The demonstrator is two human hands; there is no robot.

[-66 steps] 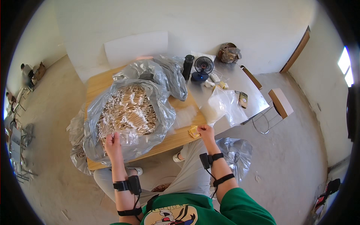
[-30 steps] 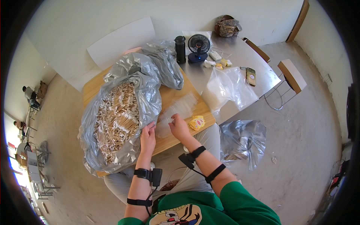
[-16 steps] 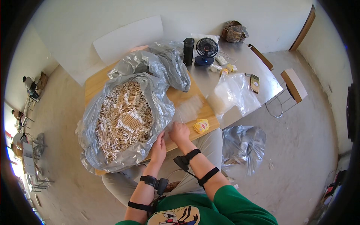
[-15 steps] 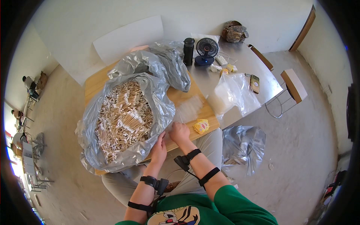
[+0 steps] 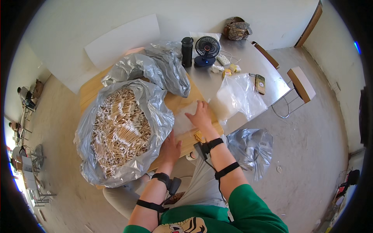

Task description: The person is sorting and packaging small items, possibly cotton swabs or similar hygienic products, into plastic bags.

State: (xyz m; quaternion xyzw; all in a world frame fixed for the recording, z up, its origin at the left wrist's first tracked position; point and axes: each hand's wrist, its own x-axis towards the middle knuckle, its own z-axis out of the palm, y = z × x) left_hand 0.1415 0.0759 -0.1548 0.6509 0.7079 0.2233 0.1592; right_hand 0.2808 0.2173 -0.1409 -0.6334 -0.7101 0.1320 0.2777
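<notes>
A large silver plastic bag (image 5: 161, 110) lies opened wide on the wooden table (image 5: 175, 101), full of wooden-stick cotton swabs (image 5: 120, 128). My left hand (image 5: 170, 149) rests at the bag's right side near the table's front edge, its fingers stretched out and thumb apart. Over a flat layer of small clear plastic bags (image 5: 183, 121) reaches my right hand (image 5: 201, 116), fingers spread. Nothing shows in either hand, though the left fingertips are partly hidden by the bag. Small yellow cards (image 5: 199, 136) lie by my right wrist, partly covered.
On the metal table (image 5: 272, 81) at the right are a big clear bag (image 5: 241, 97), a phone (image 5: 260, 84), a fan (image 5: 207, 48), a black bottle (image 5: 187, 52) and a power strip (image 5: 223, 59). A clear sack (image 5: 252, 151) sits on the floor; a stool (image 5: 301, 83) stands far right.
My right hand has moved right and away from me, from the bag's edge onto the clear bags, and its fingers have opened. My left hand's thumb has spread. The whole view has shifted slightly.
</notes>
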